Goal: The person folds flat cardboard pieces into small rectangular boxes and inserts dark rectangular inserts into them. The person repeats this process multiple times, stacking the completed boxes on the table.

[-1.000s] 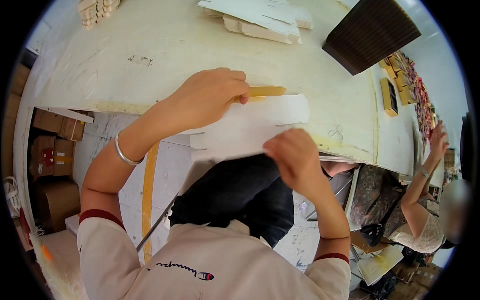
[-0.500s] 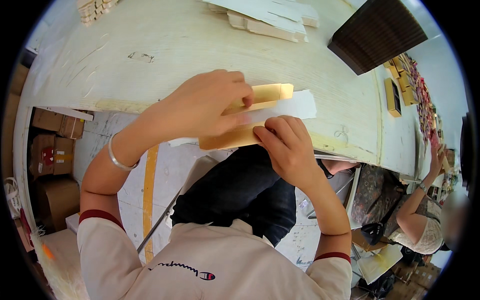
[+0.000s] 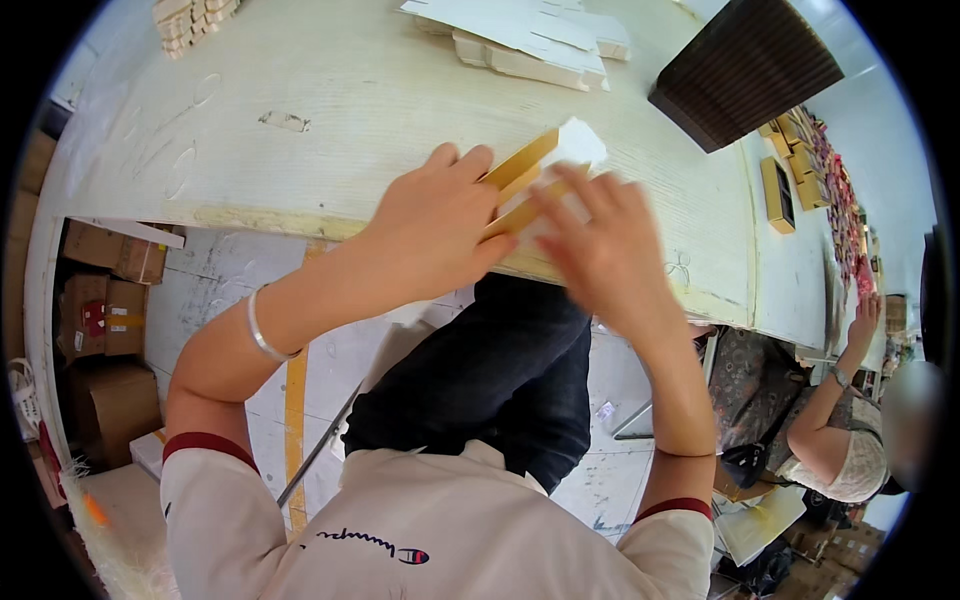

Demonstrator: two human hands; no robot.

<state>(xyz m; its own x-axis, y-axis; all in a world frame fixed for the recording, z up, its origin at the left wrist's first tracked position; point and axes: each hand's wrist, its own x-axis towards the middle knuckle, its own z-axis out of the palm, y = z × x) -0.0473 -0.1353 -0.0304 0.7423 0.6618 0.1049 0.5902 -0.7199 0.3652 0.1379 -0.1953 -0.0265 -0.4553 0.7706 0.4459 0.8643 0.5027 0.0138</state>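
A long, narrow gold cardboard box (image 3: 519, 163), partly folded up, is tilted over the front edge of the worktable. White paperboard (image 3: 581, 142) shows at its far end. My left hand (image 3: 432, 222) grips the box's left side, fingers and thumb closed round its near end. Over the right side of the box is my right hand (image 3: 610, 245), its fingers bent and smeared by motion. Whether those fingers pinch the edge or only brush it is unclear. Part of the box lies hidden behind both hands.
Flat white cartons (image 3: 520, 40) lie stacked at the back of the worktable (image 3: 300, 170), near a dark ribbed block (image 3: 745, 75). Small gold boxes (image 3: 778, 195) stand farther right. Another person's arm (image 3: 835, 400) reaches in at right. Brown cartons (image 3: 115, 395) fill the space below left.
The gold box has turned, its far end swinging up and away from me. My left hand has shifted onto its side; my right hand has moved up and right.
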